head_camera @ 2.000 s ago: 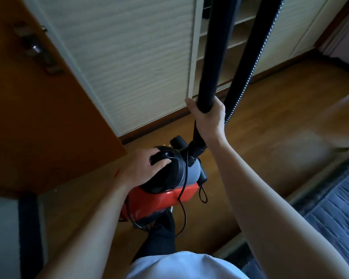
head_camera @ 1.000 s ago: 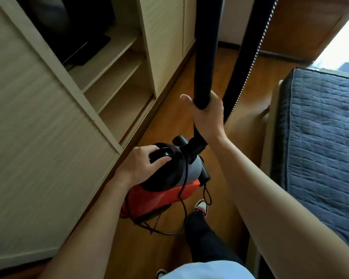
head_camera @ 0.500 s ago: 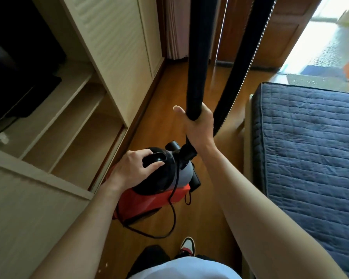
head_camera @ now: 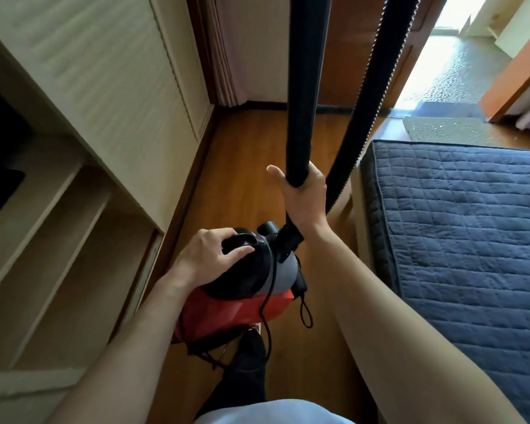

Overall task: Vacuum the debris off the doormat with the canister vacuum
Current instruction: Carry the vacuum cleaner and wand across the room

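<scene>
red and black, the canister vacuum [head_camera: 251,289] hangs from the left hand [head_camera: 208,255], whose fingers curl round the black handle on its top, above the wooden floor [head_camera: 236,166]. the right hand [head_camera: 303,194] is clenched round the lower end of the black wand [head_camera: 306,87], which rises upright out of the top of the view; the ribbed hose [head_camera: 371,96] runs up just beside it. a thin black cord [head_camera: 305,313] dangles in a loop at the vacuum's side. the doormat [head_camera: 441,128], grey and dotted with pale specks, lies at the open doorway, past the far end of the bed [head_camera: 456,240] with its blue quilted cover, well apart from the vacuum. pale shelves [head_camera: 58,224] and a slatted cabinet door [head_camera: 104,71] line the left side. a dark trouser leg [head_camera: 245,371] shows below the vacuum.
</scene>
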Demonstrator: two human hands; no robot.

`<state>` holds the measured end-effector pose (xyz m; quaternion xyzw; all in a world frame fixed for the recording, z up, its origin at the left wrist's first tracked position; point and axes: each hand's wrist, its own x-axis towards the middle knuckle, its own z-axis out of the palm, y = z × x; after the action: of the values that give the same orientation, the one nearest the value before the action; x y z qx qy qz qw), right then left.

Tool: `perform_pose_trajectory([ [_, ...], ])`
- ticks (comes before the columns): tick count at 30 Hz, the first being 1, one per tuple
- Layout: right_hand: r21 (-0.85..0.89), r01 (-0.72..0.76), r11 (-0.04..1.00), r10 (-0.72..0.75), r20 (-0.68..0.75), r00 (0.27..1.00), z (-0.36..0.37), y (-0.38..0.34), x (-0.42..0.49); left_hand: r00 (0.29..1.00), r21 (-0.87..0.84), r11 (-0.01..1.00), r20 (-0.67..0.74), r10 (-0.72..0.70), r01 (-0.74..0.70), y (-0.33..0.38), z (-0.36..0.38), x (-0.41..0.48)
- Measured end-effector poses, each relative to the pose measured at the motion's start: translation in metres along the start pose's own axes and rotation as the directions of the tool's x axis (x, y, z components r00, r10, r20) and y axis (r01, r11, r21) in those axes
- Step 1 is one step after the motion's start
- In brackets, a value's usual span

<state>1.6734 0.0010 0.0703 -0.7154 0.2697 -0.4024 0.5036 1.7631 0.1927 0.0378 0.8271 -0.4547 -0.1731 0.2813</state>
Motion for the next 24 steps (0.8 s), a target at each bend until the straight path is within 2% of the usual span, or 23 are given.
perform_pose_trajectory([
  [4, -0.030, -0.024, 0.999, 0.023, -0.023, 0.999, 0.031, 0.014, 0.066, 0.998, -0.049, 0.998, 0.052, 0.041, -0.038, -0.033, -0.018, 0.078],
  [9, -0.063, -0.062, 0.996, 0.059, -0.054, 0.997, 0.061, 0.033, 0.137, 0.993, -0.021, 0.995, 0.073, 0.096, -0.094, -0.059, -0.039, 0.159],
  [15, -0.093, -0.086, 0.992, 0.076, -0.111, 0.991, 0.082, 0.049, 0.206, 0.988, -0.032, 0.991, 0.082, 0.131, -0.128, -0.081, -0.058, 0.237],
  [24, -0.108, -0.085, 0.991, 0.073, -0.107, 0.992, 0.100, 0.086, 0.299, 0.985, -0.090, 0.986, 0.091, 0.149, -0.141, -0.101, -0.060, 0.340],
])
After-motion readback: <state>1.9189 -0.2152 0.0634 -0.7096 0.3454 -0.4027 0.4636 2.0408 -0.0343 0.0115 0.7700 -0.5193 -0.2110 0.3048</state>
